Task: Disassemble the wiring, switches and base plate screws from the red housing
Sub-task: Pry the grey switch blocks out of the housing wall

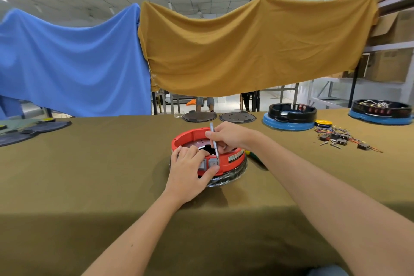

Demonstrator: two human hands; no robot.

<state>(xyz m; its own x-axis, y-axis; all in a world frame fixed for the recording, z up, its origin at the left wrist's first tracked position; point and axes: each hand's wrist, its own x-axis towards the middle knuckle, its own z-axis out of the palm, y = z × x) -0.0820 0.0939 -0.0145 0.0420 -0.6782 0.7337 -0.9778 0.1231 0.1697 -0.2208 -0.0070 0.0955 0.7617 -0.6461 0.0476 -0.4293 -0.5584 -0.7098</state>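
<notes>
Gripping the red housing (190, 136), left hand (190, 170) beside right hand's (230, 136) screwdriver (214, 141).

A round red plastic housing (226, 157) sits on an olive-green cloth-covered table (89, 175), its lower rim wrapped in crinkled clear film. The left hand (190, 172) rests on the housing's near wall, fingers curled over the rim and thumb pressing below a grey square switch (213, 163). The right hand (230, 136) grips a slim grey metal screwdriver (214, 140), its tip pointing down at that switch's top edge. Far right lie a loose heap of coloured wires and black switches (342, 138), a yellow spool (323, 122) and two black-and-blue round housings (291, 116). Two dark round plates (218, 117) lie just beyond the red housing. Blue (74, 63) and mustard (246, 47) cloths hang behind.
</notes>
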